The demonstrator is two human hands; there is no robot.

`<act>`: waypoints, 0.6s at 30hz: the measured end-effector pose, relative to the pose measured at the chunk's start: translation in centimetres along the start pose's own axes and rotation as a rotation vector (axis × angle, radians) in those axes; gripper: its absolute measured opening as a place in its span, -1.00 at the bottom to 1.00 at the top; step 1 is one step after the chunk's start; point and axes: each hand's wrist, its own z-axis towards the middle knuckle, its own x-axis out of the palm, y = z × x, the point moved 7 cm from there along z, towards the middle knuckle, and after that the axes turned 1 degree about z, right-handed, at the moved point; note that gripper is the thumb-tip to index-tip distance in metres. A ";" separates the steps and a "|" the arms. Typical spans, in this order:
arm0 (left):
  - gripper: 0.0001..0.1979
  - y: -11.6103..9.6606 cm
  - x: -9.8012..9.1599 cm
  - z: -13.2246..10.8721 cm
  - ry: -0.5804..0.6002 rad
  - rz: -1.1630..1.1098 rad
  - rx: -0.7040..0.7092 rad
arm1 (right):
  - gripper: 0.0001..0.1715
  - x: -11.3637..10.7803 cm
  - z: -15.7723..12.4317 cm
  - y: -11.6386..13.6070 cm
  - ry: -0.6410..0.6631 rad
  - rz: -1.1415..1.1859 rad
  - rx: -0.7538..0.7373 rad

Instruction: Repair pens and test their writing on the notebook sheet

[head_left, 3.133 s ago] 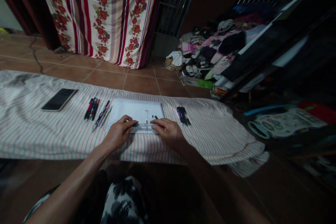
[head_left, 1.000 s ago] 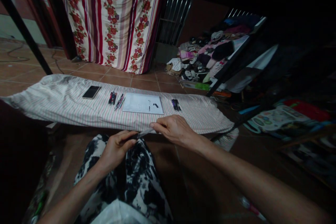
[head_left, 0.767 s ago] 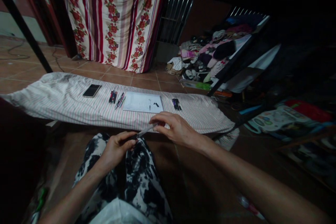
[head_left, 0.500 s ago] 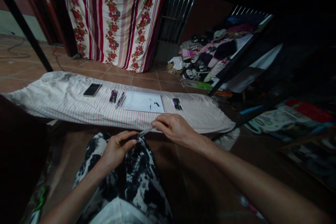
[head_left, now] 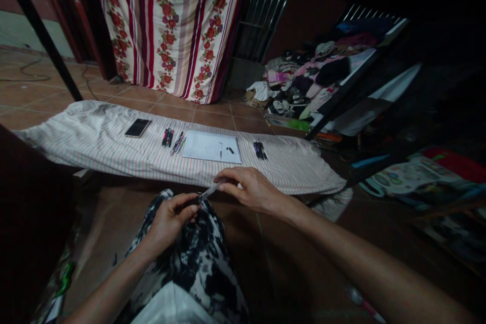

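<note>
Pinching a tube (head_left: pixel 209 192) this side of the notebook (head_left: pixel 203 147), left hand (head_left: pixel 169 217) and right hand (head_left: pixel 251 190) seemingly join or part it — next probably needs steadiness.

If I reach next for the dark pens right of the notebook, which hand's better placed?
Probably your right hand: it looks nearer the dark pens, while your left hand sits farther back, near your lap. The right is gripping the clear tube, though, so it may need to let go first.

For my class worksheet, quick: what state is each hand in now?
Left hand: closed, pinching the dark end of a pen-like piece.
Right hand: closed, holding its pale end.
</note>
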 end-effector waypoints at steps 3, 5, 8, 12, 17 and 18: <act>-0.69 0.8 -0.1 0.0 0.016 0.007 0.009 | -0.81 0.2 0.0 0.0 -0.019 -0.004 0.029; -0.72 0.9 -0.2 0.0 0.008 0.080 0.067 | -0.82 0.6 -0.3 -0.1 -0.002 -0.021 0.053; -0.75 1.2 0.2 -0.1 0.011 0.194 0.139 | -0.79 1.2 -0.8 -0.3 0.029 -0.048 0.064; -0.75 1.7 0.8 -0.2 0.031 0.188 0.133 | -0.80 1.6 -1.2 -0.7 0.034 0.003 0.049; -0.76 1.1 0.8 0.0 0.001 0.250 0.214 | -0.80 1.6 -1.1 -1.3 0.038 -0.007 0.084; -0.77 0.9 0.7 0.0 -0.020 0.283 0.240 | -0.80 1.6 -1.0 -1.4 0.042 -0.010 0.093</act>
